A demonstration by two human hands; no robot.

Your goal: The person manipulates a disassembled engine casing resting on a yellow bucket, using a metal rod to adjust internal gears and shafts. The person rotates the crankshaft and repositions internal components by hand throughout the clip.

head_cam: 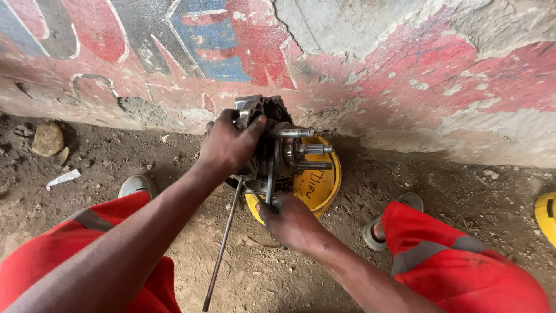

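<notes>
Left hand grasps the wheel hub; right hand clenches a half-hidden tool.

**Containers and Painted Signage**

A round yellow container bearing dark handwritten marking is standing at centre, against the wall base. A second yellow container is showing partly at 3 o'clock. A weathered painted sign in red, blue and white is covering the wall at 12 o'clock.

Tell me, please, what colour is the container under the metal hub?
Yellow: the container, seen best in the head view.
</notes>
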